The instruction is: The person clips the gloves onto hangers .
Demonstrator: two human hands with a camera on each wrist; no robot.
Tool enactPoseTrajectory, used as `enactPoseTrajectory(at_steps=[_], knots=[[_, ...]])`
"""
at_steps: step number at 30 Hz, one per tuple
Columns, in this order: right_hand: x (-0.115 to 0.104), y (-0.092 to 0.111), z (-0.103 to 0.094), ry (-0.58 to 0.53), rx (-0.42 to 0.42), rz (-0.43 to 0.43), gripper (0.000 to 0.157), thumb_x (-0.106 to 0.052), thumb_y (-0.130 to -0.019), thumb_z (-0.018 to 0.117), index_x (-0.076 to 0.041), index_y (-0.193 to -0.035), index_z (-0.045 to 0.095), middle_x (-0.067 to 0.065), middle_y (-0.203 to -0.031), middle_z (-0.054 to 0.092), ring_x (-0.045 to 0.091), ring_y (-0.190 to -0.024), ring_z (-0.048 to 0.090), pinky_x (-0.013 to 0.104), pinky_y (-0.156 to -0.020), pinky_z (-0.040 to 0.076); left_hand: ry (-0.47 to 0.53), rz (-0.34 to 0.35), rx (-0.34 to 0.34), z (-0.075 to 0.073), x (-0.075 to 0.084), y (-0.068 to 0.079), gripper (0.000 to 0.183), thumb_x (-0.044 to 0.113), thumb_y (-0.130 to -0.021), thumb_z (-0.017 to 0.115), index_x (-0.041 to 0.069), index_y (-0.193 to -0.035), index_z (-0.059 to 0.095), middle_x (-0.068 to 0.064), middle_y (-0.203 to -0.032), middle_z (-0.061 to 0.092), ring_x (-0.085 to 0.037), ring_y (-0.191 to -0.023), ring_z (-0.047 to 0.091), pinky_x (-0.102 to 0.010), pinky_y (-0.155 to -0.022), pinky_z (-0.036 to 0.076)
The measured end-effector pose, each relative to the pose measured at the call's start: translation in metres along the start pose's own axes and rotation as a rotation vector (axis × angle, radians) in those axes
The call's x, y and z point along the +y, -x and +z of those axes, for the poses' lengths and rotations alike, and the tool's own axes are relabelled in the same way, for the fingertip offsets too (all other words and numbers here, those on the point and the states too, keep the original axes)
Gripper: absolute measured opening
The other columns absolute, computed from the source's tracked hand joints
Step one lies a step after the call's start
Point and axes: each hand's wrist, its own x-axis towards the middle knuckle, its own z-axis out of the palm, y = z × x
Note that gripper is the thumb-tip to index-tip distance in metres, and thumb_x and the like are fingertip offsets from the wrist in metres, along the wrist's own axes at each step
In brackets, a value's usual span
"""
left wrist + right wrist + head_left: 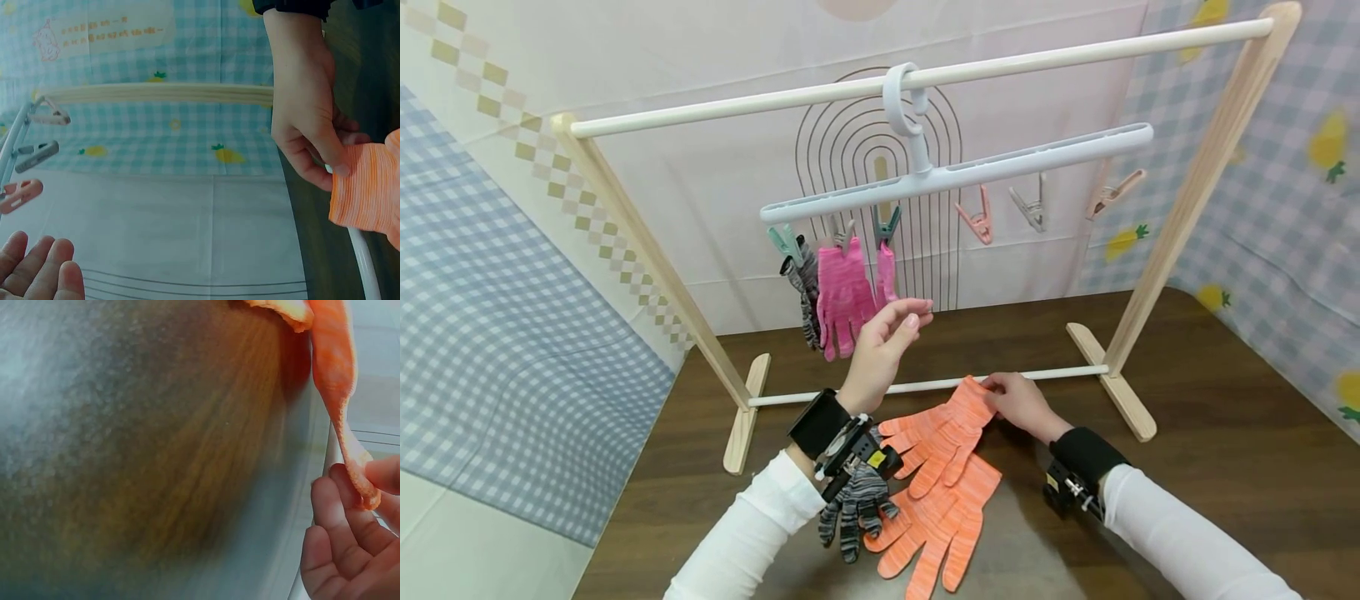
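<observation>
My right hand (pixel 1021 402) pinches the cuff of an orange knit glove (pixel 951 425); in the right wrist view the cuff edge (pixel 369 497) sits between thumb and fingers. The glove's fingers hang toward a second orange glove (pixel 936 525) lying on the table. Raised in front of the rack, my left hand (pixel 883 346) holds nothing, its fingers loosely bent. Just behind it, pink gloves (pixel 844 292) hang from clips on a pale blue hanger (pixel 955 177). A grey-black glove (pixel 857 500) lies on the table, partly covered by my left wrist gear.
A wooden rack (pixel 1202 192) with a white top rail carries the hanger. At the hanger's right hang a pink clip (pixel 977 218), a grey clip (pixel 1030 204) and a peach clip (pixel 1112 196). Another grey-black glove (pixel 807 287) hangs at its left. A lower white bar (pixel 917 387) crosses near the table.
</observation>
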Motion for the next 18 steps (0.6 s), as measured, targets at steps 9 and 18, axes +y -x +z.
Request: enactPoseTrajectory(at_steps=[9, 18], knots=[[0.001, 0.002, 0.0, -0.048, 0.047, -0.011, 0.013, -0.009, -0.083, 0.05, -0.002, -0.09, 0.059, 0.007, -0.066, 0.056, 0.015, -0.055, 0.051, 0.026, -0.052, 0.039, -0.001, -0.023, -0.013, 0.011, 0.005, -0.01, 0.032, 0.01, -0.095, 0.037, -0.005, -0.122, 0.043, -0.019, -0.127, 0.046, -0.028, -0.118, 0.045, -0.034, -0.1, 0.035], [0.002, 0.003, 0.003, -0.104, -0.022, 0.014, 0.019, -0.007, -0.083, 0.053, 0.004, -0.098, 0.056, 0.011, -0.074, 0.058, 0.014, -0.059, 0.053, 0.025, -0.054, 0.044, -0.003, -0.047, -0.012, 0.02, 0.007, -0.022, 0.033, 0.013, -0.095, 0.038, -0.002, -0.124, 0.042, -0.015, -0.128, 0.045, -0.027, -0.12, 0.043, -0.035, -0.1, 0.034]])
